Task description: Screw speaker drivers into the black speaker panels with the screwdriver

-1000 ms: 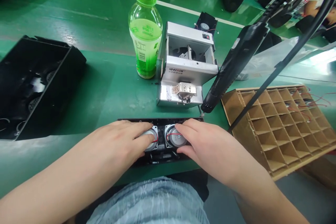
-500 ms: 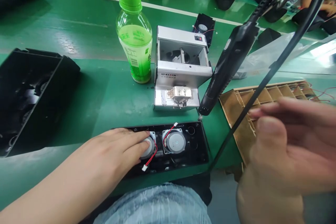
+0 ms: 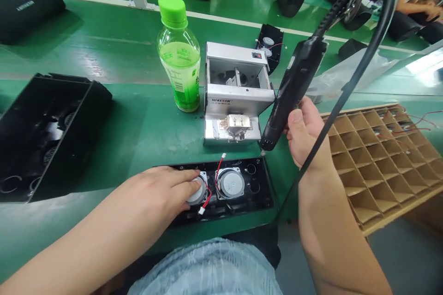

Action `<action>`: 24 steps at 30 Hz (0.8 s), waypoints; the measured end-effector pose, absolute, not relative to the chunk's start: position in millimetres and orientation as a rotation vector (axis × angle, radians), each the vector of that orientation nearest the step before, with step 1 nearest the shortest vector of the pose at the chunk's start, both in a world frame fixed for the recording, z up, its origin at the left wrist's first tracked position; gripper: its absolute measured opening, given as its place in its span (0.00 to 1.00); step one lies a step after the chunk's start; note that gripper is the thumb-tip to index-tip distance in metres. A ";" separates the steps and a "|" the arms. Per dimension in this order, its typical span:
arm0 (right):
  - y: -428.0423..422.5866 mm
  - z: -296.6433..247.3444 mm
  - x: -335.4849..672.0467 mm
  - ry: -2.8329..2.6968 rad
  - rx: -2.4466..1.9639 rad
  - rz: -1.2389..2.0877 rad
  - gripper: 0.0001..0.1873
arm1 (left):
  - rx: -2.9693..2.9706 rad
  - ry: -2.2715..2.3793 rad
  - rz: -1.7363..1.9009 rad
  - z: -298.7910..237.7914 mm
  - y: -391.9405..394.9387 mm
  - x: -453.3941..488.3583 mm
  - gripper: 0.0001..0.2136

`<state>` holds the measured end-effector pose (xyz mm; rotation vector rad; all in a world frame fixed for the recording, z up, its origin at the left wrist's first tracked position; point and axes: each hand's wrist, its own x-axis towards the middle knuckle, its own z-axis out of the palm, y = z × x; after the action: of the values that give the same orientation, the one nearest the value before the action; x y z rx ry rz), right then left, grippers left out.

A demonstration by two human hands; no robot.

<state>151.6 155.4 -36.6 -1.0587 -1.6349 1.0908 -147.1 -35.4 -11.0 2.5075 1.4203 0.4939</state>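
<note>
A black speaker panel (image 3: pixel 258 198) lies on the green bench in front of me. Two round grey speakers sit in it with red wires and white plugs. My left hand (image 3: pixel 166 191) rests over the left speaker (image 3: pixel 196 193), fingers closed on it and covering part of it. The right speaker (image 3: pixel 231 183) shows fully. An electric screwdriver (image 3: pixel 294 87) hangs tilted, its bit near the panel's upper right corner. At its right side is my right hand (image 3: pixel 304 133), thumb and fingers apart, some fingertips hidden behind the screwdriver.
Behind the panel stand a silver screw feeder (image 3: pixel 238 94) and a green-capped bottle (image 3: pixel 180 55). A black speaker case (image 3: pixel 51 133) lies at left. On the right is a divided cardboard tray (image 3: pixel 374 161). A black cable (image 3: pixel 332 124) crosses in front of my right forearm.
My right hand has moved from the right, over the cardboard tray, to the electric screwdriver. My left hand stays on the left speaker. The view has shifted slightly.
</note>
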 end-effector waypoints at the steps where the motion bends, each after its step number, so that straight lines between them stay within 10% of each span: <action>1: 155.7 -36.2 147.5 -1.624 -1.043 1.119 0.33 | 2.508 1.416 0.489 -12.0 -35.6 -147.3 0.16; 12: 143.0 -6.4 135.1 -1.278 -0.961 0.969 0.22 | 2.424 1.466 0.630 -24.9 -49.8 -161.6 0.17; 24: 59.1 99.2 115.3 -1.145 -0.885 1.025 0.43 | 1.936 1.451 1.055 18.5 -29.4 -65.1 0.21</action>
<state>115.3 59.1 99.2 -0.8846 -1.1453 1.0251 -65.1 -29.4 18.5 1.9357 1.4508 1.0549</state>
